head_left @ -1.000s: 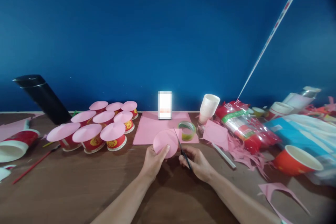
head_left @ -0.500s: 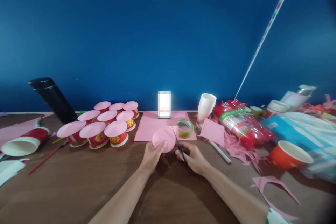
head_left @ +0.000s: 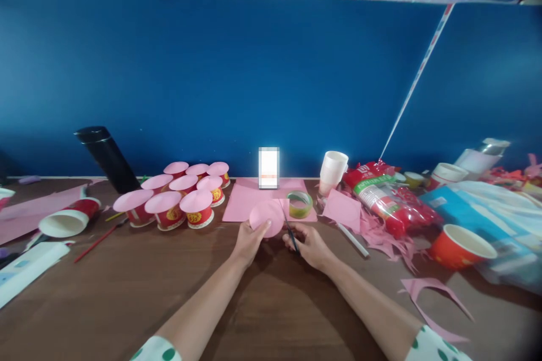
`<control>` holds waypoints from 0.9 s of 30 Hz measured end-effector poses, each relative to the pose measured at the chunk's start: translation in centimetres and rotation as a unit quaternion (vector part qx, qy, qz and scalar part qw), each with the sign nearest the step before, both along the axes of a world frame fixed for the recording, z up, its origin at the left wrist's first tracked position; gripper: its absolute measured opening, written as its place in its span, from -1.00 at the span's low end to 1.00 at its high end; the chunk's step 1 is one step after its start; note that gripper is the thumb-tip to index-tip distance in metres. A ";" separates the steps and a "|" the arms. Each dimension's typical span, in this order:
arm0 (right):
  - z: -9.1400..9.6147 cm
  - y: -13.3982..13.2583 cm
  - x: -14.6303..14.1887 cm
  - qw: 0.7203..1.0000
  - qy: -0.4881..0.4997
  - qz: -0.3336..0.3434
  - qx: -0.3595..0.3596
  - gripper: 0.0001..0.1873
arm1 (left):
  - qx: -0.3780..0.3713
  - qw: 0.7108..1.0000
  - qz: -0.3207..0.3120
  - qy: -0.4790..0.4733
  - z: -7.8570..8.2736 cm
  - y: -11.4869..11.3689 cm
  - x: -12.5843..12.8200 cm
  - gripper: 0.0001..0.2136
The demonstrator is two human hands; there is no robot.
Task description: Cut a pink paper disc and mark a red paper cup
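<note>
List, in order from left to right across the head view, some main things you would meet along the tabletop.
Tipped red cup → pink-topped cups → left hand → scissors → white cup stack → orange cup.

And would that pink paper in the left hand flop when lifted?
Probably not much: the pink paper looks flat, held near its lower edge by the left hand. It's likely light, appearing thin. It may crease easily, since the pink scraps to the right lie bent and tangled.

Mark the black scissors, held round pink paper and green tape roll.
Black scissors (head_left: 291,231), head view, dark middle part.
Held round pink paper (head_left: 265,214), head view, upper face.
Green tape roll (head_left: 300,213), head view, outer front side.
</note>
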State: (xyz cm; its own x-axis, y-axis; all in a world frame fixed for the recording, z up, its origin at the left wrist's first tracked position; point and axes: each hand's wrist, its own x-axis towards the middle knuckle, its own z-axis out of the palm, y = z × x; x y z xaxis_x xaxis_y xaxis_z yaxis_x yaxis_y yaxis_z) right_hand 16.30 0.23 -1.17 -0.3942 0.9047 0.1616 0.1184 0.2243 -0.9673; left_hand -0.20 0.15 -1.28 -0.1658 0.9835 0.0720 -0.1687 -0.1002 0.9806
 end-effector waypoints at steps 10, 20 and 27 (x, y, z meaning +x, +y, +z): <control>-0.3 0.1 0.1 1.000 -0.011 0.003 0.021 -0.69 | 0.019 1.000 -0.010 0.007 0.0 0.0 -0.1 -0.65; 0.1 -0.1 0.1 1.000 -0.016 -0.001 0.015 -0.71 | 0.001 1.000 -0.014 0.006 0.2 0.0 0.0 -0.68; 0.1 -0.1 0.0 1.000 -0.001 0.004 0.018 -0.71 | 0.017 0.999 -0.029 0.002 -1.5 0.6 -0.4 -0.68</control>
